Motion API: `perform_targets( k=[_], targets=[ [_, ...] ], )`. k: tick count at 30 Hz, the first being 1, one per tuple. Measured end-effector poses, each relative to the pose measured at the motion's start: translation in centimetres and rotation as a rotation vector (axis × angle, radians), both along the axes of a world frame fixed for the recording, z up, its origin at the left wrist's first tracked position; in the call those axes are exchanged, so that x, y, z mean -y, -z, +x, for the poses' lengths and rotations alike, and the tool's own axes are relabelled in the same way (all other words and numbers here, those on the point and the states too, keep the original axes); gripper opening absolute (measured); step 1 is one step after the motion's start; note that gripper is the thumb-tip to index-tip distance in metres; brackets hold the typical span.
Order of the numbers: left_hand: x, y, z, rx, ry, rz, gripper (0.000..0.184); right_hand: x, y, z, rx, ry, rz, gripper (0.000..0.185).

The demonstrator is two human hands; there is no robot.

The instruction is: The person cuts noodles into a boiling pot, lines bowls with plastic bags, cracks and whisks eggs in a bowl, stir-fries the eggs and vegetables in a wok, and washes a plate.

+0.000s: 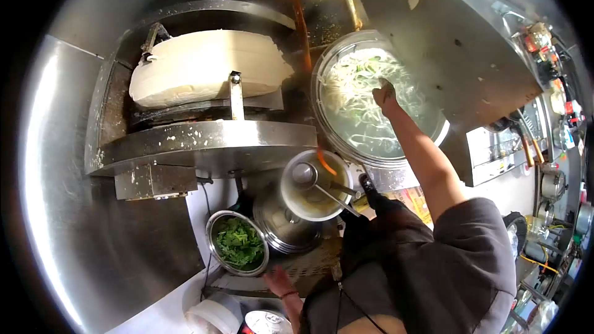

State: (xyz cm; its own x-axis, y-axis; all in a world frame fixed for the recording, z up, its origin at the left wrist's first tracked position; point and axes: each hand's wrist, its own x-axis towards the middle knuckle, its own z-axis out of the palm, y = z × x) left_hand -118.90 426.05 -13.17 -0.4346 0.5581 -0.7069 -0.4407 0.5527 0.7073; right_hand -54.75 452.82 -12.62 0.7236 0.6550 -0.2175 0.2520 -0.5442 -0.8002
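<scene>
Over the wide steaming pot (318, 96), my right hand (385, 94) is closed, its fingers bunched above the noodles; anything in them is too small to make out. Pale and greenish noodles (365, 80) float in the cloudy water. Down at the lower left, my left hand (279, 281) is slightly blurred, fingers loosely apart and seemingly holding nothing. It is close to the rim of a metal bowl (213, 235) filled with leafy greens (240, 242).
A large block of dough (210, 65) lies in a metal machine (204, 139) at upper left. A ladle (328, 195) rests in a pale pot (291, 195) beside a lidded metal pot (281, 229). Crowded shelves (550, 210) stand at right. White containers (213, 315) sit at the bottom.
</scene>
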Motion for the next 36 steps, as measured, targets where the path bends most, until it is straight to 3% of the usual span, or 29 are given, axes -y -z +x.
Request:
perform_targets(
  k=[2, 3, 4, 6, 7, 8, 9, 11, 12, 15, 16, 18, 19, 20, 22, 23, 25, 26, 27, 29, 30, 31, 32, 36],
  targets=[
    [-0.1, 4.9, 1.1, 0.196, 0.119, 0.044, 0.052, 2.5, -10.1, -2.9, 0.554, -0.236, 0.217, 0.052],
    [-0.2, 6.8, 1.2, 0.285, 0.179, 0.062, 0.051, 2.4, -15.5, -4.3, 0.668, -0.27, 0.461, 0.048],
    [0.0, 7.4, 1.8, 0.376, 0.238, 0.076, 0.049, 2.3, -21.5, -5.2, 0.92, -0.295, 0.509, 0.053],
    [-3.4, 1.4, 8.4, 0.195, 0.358, 0.026, 0.05, 3.6, -32.6, -6.0, 0.966, -0.225, 0.579, 0.057],
    [-4.6, 1.9, 9.4, 0.082, 0.622, 0.18, 0.049, 4.6, -35.3, -5.1, 1.597, -0.131, 0.264, 0.063],
    [-5.3, 2.6, 9.8, -0.03, 0.886, 0.341, 0.049, 6.0, -38.0, -5.1, 1.542, -0.197, -0.139, 0.088],
    [-6.1, 2.5, 10.3, -0.021, 0.897, 0.338, 0.049, 7.6, -36.2, 0.2, 1.766, -0.361, -0.257, 0.089],
    [-7.3, 1.6, 12.1, 0.251, 0.571, 0.147, 0.046, 9.1, -38.0, -0.1, 1.649, -0.308, -0.517, 0.086],
    [-6.9, 1.1, 12.1, 0.102, 0.748, 0.26, 0.046, 9.1, -39.1, 0.0, 1.547, -0.324, -0.641, 0.085],
    [-6.3, 4.2, 9.0, 0.181, 0.635, 0.071, 0.044, 9.5, -39.9, 2.0, 1.434, -0.289, -0.574, 0.086],
    [-6.2, 3.8, 8.5, 0.195, 0.509, -0.063, 0.042, 9.3, -39.3, 4.3, 1.438, -0.296, -0.578, 0.086],
    [-5.2, 2.6, 7.6, 0.153, 0.32, -0.239, 0.039, 7.1, -37.8, 10.0, 1.202, -0.126, -0.24, 0.086],
    [-4.4, 2.2, 7.3, 0.11, 0.258, -0.265, 0.043, 5.3, -38.7, 9.6, 1.391, -0.338, -0.533, 0.084],
    [-3.5, 1.9, 7.1, 0.065, 0.195, -0.289, 0.047, 3.8, -38.3, 11.1, 1.399, -0.359, -0.52, 0.084],
    [3.2, 9.4, -0.4, 0.035, 0.445, -0.016, 0.053, 0.1, -36.8, 14.6, 1.597, -0.302, -0.516, 0.082],
    [5.4, 10.4, -2.0, 0.125, 0.393, -0.052, 0.055, -1.6, -35.5, 15.1, 1.598, -0.327, -0.499, 0.082],
    [7.5, 8.0, -0.3, 0.201, 0.315, -0.1, 0.057, -4.8, -31.5, 14.9, 1.966, 0.152, 0.041, 0.075],
    [7.7, 4.1, 3.0, 0.093, 0.175, -0.215, 0.058, -6.3, -28.0, 14.3, 1.953, 0.129, 0.06, 0.075],
    [7.9, 2.1, 5.8, 0.041, 0.091, -0.267, 0.059, -8.0, -23.5, 13.2, 1.328, -0.068, 0.387, 0.068],
    [8.5, -0.3, 10.0, -0.015, 0.024, -0.32, 0.058, -11.8, -14.2, 9.1, 1.2, -0.421, -0.184, 0.061],
    [9.2, -0.7, 11.0, -0.025, 0.044, -0.326, 0.057, -14.5, -7.4, 6.0, 0.995, -0.474, -0.128, 0.057],
    [10.2, -1.1, 11.9, -0.035, 0.06, -0.337, 0.056, -15.3, -4.5, 1.9, 0.8, -0.601, -0.065, 0.05],
    [11.5, -1.4, 13.0, -0.043, 0.071, -0.352, 0.055, -15.6, -3.4, -1.4, 0.677, -0.656, -0.023, 0.039],
    [17.5, -2.1, 17.8, -0.095, -0.047, -0.228, 0.047, -17.8, 4.2, -7.3, 0.643, -0.748, 0.077, 0.019]
  ],
)
